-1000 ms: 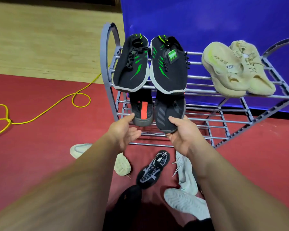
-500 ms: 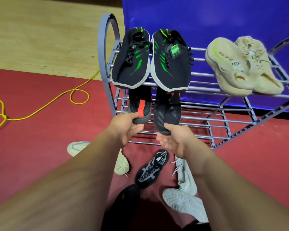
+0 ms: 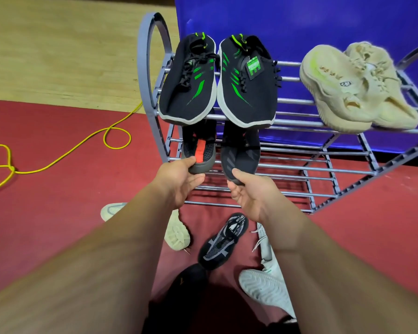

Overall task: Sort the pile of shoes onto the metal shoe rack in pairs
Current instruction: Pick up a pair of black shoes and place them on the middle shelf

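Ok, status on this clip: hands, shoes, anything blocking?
Left hand pinches toe of orange-patched shoe, right hand grips toe of grey-striped shoe. Both on lower shelf. Nothing blocking; loose shoes on floor.

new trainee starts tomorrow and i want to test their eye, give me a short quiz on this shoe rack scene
1. True or false: the top shelf of the metal shoe rack holds two pairs, the black-and-green pair and the cream pair.
2. What does the left hand grip? A) the dark shoe with the orange stripe B) a white shoe on the floor C) the yellow cable
3. Fill in: the right hand grips the toe of the dark shoe with grey stripes, which lies on the shelf ___ the black-and-green pair.

Key: 1 true; 2 A; 3 below.
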Demonstrator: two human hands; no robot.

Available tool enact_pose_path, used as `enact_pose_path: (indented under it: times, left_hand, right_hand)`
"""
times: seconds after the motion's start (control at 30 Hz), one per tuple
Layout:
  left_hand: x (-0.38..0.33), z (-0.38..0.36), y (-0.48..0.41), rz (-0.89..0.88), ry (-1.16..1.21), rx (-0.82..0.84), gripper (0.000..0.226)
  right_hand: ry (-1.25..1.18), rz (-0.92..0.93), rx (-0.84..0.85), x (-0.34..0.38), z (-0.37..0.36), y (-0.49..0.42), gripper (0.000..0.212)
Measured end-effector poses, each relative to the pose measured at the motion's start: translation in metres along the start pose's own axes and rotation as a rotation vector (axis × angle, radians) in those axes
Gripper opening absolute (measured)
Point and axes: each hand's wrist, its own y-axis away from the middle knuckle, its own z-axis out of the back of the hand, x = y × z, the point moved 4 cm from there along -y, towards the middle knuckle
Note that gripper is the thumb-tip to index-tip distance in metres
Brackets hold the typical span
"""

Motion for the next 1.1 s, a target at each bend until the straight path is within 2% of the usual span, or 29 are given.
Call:
enact_pose_path:
  times: [0.1,0.3,0.43,0.5,0.57,0.6,0.77,0.97,1.1]
  left_hand:
    - [-0.001,0.001,-0.002,-0.002,0.013,-0.005,0.030]
    - [0.001,0.003,-0.002,0.018,0.050,0.021,0.030]
    - [0.001,0.005,-0.002,0.028,0.073,0.033,0.028]
    - [0.002,0.003,-0.001,0.027,0.083,0.032,0.027]
    - [0.002,0.001,-0.002,0.029,0.097,0.026,0.028]
    - [0.002,0.001,-0.002,0.030,0.103,0.021,0.028]
    - [0.002,0.002,-0.004,0.025,0.118,0.007,0.025]
    - [-0.001,0.008,-0.003,0.004,0.069,0.002,0.030]
    - [-0.001,0.023,0.002,0.049,-0.082,0.028,0.038]
  right_hand:
    - [0.004,0.027,-0.054,0.003,-0.002,-0.001,0.016]
    - [0.003,0.102,-0.029,0.012,-0.005,-0.002,0.007]
    - [-0.038,0.089,-0.033,0.013,-0.007,-0.005,0.006]
    - [-0.066,0.064,-0.039,0.009,-0.006,-0.007,0.013]
    - [-0.088,0.046,-0.046,0.006,-0.007,-0.008,0.031]
    - [-0.102,0.040,-0.043,0.006,-0.007,-0.009,0.030]
    - [-0.186,0.030,-0.016,0.012,-0.006,-0.008,0.012]
    - [-0.049,-0.029,0.095,0.013,0.007,-0.009,0.019]
    - [0.205,-0.035,0.073,0.018,0.029,-0.004,0.020]
